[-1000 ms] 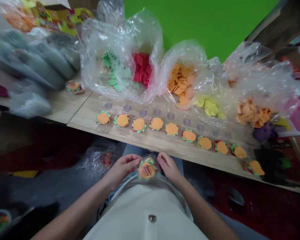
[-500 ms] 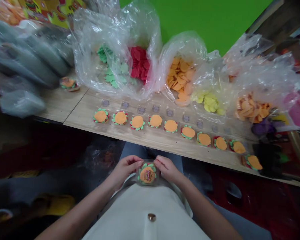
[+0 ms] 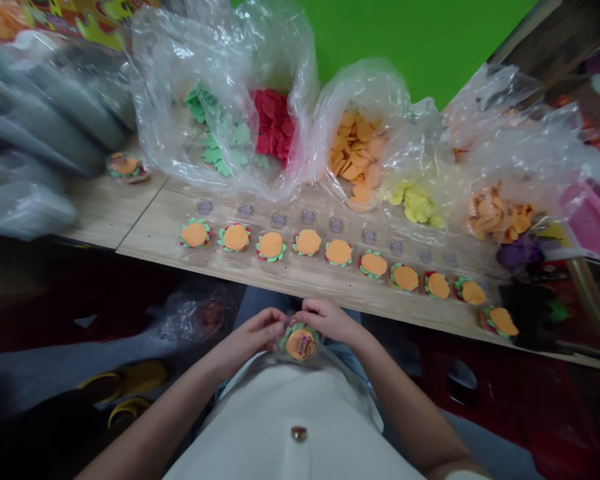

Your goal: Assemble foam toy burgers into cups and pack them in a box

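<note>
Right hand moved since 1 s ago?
Yes: against the shirt button, the right hand slid left over the foam burger toward the left hand.

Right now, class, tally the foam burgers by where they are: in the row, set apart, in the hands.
Row burgers: 10
Lone burger, far left: 1
Held burger, between left hand and right hand: 1
Total: 12

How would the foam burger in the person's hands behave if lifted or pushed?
The foam burger is probably light: the left hand and right hand hold it by fingertips. Its layered foam looks soft, likely squashable. Being flat, it should not roll.
</note>
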`<state>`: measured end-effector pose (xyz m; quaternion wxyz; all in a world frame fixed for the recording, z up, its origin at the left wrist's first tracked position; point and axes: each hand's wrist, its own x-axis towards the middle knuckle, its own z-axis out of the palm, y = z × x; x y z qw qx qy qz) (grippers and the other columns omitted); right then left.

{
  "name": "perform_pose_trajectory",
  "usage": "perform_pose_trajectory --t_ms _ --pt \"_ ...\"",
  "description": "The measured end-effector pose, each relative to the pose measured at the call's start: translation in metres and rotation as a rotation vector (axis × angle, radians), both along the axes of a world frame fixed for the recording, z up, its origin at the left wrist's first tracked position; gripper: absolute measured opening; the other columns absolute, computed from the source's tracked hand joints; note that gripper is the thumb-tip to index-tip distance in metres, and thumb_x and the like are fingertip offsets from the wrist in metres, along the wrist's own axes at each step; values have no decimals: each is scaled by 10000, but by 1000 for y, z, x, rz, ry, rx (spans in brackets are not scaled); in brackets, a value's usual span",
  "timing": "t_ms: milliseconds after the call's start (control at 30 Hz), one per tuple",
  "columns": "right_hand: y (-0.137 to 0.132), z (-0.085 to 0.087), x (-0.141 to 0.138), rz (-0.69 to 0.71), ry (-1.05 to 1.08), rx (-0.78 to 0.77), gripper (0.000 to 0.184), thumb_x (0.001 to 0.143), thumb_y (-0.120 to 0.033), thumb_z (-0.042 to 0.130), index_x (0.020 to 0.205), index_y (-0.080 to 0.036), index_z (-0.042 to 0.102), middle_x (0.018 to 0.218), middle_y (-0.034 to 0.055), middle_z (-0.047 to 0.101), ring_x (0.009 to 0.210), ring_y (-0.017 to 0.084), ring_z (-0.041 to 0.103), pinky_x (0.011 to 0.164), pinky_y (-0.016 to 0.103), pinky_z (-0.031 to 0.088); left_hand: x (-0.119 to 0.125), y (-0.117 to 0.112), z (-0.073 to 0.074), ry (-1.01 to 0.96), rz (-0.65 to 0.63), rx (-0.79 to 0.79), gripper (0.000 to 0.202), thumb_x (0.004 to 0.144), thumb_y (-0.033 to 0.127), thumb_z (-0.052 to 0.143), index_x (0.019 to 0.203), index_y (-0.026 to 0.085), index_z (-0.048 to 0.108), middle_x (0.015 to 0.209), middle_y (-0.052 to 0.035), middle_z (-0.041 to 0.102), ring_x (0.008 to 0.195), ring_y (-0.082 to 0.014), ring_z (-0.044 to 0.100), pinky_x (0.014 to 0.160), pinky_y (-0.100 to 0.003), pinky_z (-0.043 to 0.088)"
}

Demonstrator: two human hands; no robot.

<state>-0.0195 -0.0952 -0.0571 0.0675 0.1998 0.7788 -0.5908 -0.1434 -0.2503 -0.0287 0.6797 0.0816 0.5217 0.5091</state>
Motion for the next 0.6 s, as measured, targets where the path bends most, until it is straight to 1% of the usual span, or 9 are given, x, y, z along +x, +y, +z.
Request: perform_pose_trajectory --t_ms 67,133,167,233,333,400,500,600 --pt "0 -5 3 -159 -12 -3 343 803 -450 468 608 -170 435 561 -51 382 535 82 333 482 196 268 3 -4 -4 0 70 -7 244 677 300 676 843 180 544 776 20 533 669 -86 497 628 -200 391" --pt "0 -6 4 -270 3 -3 345 812 -461 444 616 -177 430 556 -50 374 530 87 334 483 201 274 6 -4 -7 16 173 -29 232 674 293 680 820 175 543 781 14 543 669 -88 514 639 -205 400" --pt "0 -5 5 -291 22 14 348 818 -460 433 613 -179 423 552 -49 369 530 89 334 485 203 274 6 -2 -7 18 213 -45 221 683 302 670 814 172 547 771 10 549 658 -89 520 638 -209 403" --pt "1 -1 5 -274 61 82 350 837 -444 408 604 -183 403 551 -47 361 537 93 335 496 207 271 5 4 -4 23 234 -67 212 691 315 661 803 166 561 738 3 565 628 -92 523 619 -213 405" --pt "5 8 7 -198 104 163 358 865 -420 373 596 -185 369 558 -43 356 545 93 340 508 211 264 0 14 6 74 215 -67 204 676 311 670 778 160 578 696 3 573 604 -96 517 594 -213 401" --pt "8 12 9 -195 131 150 366 879 -420 345 598 -185 357 565 -42 353 548 92 340 512 210 269 -4 19 13 131 186 -34 190 676 303 668 767 156 587 693 7 567 608 -93 505 593 -207 398" --pt "12 14 8 -207 160 112 371 887 -420 324 602 -185 357 575 -42 347 555 90 336 515 205 277 -9 24 20 170 84 42 156 705 286 640 784 166 580 694 23 534 631 -87 489 599 -193 395" --pt "19 15 3 -188 162 174 378 882 -409 350 579 -184 339 556 -49 319 539 85 314 499 207 250 -11 32 22 135 -15 119 171 748 299 594 876 201 538 839 12 540 780 -122 524 678 -225 428"
